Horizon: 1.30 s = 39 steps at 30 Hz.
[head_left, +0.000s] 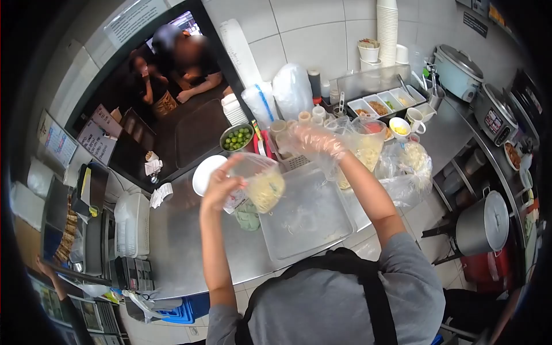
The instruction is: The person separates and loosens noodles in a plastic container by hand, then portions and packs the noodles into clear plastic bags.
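Observation:
My left hand [221, 185] is closed on the upper edge of a clear plastic bag of noodles [265, 192], which hangs over the left side of a translucent tray [307, 215]. A few noodle strands lie in the tray. My right hand [319, 142], in a clear plastic glove, is over the containers behind the tray; its fingers are blurred, and what they hold, if anything, is unclear. Right of the tray are another bag of noodles [368, 152] and a large clear bag with noodles [411, 161]. A green cloth [247, 217] lies left of the tray.
A bowl of green limes [237, 138] and a white plate [208, 175] stand at the back left. Toppings fill a divided container [382, 105] at the back right. Two people [184, 69] are beyond the window. A large pot [489, 221] stands at the right.

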Available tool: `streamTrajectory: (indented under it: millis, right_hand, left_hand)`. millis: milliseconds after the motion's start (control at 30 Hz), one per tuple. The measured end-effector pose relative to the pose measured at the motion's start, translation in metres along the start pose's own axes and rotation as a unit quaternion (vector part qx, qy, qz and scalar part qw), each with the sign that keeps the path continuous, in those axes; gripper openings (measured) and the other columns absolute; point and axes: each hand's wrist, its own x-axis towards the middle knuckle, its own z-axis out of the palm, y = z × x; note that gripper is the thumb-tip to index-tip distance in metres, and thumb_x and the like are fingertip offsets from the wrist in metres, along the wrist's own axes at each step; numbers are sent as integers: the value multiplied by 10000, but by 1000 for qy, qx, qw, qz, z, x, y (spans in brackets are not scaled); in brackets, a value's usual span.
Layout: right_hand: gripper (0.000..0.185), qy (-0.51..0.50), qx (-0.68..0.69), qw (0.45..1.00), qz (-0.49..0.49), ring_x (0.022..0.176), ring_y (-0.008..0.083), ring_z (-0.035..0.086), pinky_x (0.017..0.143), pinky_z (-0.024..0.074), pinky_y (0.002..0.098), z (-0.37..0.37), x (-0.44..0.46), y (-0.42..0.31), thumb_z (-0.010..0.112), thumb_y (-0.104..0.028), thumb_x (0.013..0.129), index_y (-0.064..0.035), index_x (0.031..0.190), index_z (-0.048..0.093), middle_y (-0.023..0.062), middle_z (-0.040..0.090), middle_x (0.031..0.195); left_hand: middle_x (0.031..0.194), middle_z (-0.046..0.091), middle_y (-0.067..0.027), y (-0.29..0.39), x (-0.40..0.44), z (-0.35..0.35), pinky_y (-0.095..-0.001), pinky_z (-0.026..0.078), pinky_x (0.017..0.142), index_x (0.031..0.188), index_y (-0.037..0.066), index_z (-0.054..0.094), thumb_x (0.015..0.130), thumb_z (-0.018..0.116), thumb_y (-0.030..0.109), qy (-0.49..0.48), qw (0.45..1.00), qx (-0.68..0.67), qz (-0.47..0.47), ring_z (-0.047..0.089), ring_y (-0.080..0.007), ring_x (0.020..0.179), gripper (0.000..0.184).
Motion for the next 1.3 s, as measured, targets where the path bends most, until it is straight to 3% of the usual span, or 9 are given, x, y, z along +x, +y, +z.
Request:
streamTrajectory:
  millis: [133,200,333,567,600,733,933,1200,1300]
  right_hand:
    - [180,-162,-9,975,151,693,278,621,589,486,407,137,-56,50,512,-135,781,-13,711,624,149,637,753]
    - [167,-85,-82,975,188,679,287,625,603,494,414,202,-109,48,514,-120,776,-17,740,641,135,638,716]
    - [161,64,-169,974,134,798,279,610,673,491,369,222,-155,7,517,-113,768,-15,775,645,142,624,788]
    - [216,-144,-50,986,75,922,293,563,832,448,386,278,-139,-40,480,-60,778,-13,929,627,153,583,975]
    - [229,-138,24,989,46,925,305,561,852,439,387,282,-135,-36,468,-55,791,-11,953,623,158,578,991]
    - [264,-88,267,953,114,947,342,546,890,420,398,263,-92,-36,415,-89,864,16,1025,595,197,573,994]
    - [292,-198,221,955,26,926,354,554,879,425,408,268,-48,-63,420,-204,911,-4,1037,592,204,568,1020]
    - [459,-200,242,943,-112,1011,319,556,886,439,392,228,-125,-48,559,-33,704,-57,1163,570,145,583,1110]
    - [472,-173,210,956,107,1053,328,534,918,423,385,194,-175,-38,525,-44,765,15,1232,486,189,570,1119]
  left_hand:
    - [1254,539,-118,41,-1,-35,-212,525,644,1286,-41,451,726,527,-122,62,995,-17,79,617,-92,726,571]
    - [1251,539,-116,59,2,-56,-207,519,646,1293,-40,448,747,501,-123,75,990,-14,115,616,-92,735,555]
    - [1207,568,-125,80,6,-71,-213,517,666,1288,-48,451,761,530,-86,172,960,157,153,625,-105,726,534]
    - [1193,576,-145,-36,42,-95,-244,520,642,1255,2,513,620,587,-124,171,846,437,255,624,-96,738,652]
    - [1260,537,-172,-30,32,-79,-278,510,712,1235,5,523,640,595,-91,178,857,441,200,636,-232,921,608]
    - [1319,484,-173,-40,18,-59,-288,505,722,1251,18,517,691,561,-86,147,917,360,93,635,-227,909,571]
    - [1398,379,-164,-42,-11,-35,-281,506,699,1211,109,584,738,602,-56,108,890,425,126,619,-171,818,502]
    - [1241,474,-143,-117,-80,-17,-277,490,633,1147,76,606,776,631,19,195,875,420,139,590,-181,701,376]
    - [1034,581,-144,-180,-110,-14,-269,478,572,1163,45,574,828,619,109,156,898,411,0,620,-189,634,345]
